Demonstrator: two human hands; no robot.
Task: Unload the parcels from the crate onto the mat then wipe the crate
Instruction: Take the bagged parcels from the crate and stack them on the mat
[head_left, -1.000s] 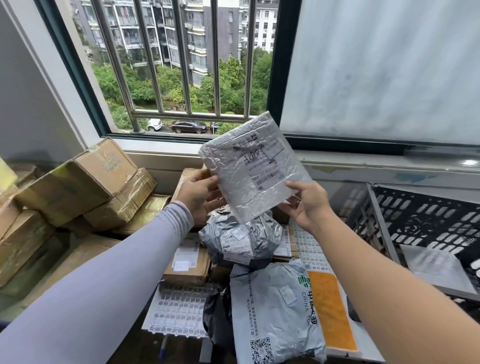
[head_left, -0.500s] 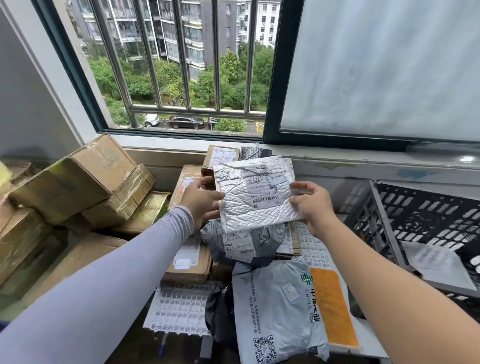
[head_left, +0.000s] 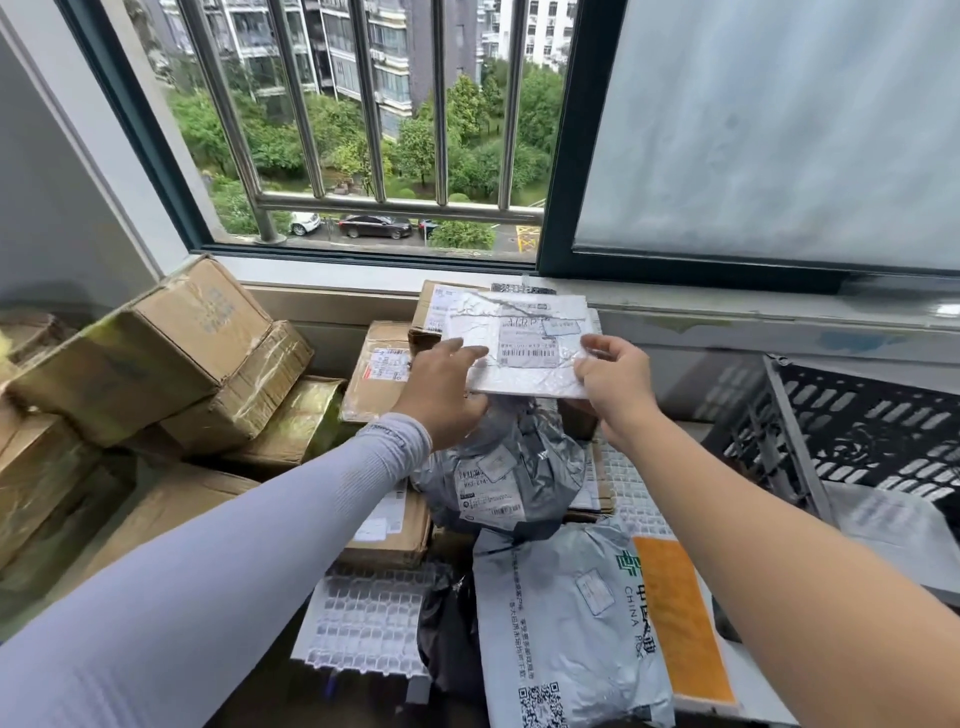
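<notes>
Now both hands pinch the silver parcel: left hand on its left edge, right hand on its right, above the parcel pile, left of the black crate.

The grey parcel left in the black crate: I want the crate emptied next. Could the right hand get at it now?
Probably not yet: the right hand and left hand both hold the silver parcel. Nothing covers the grey parcel in the crate.
</notes>
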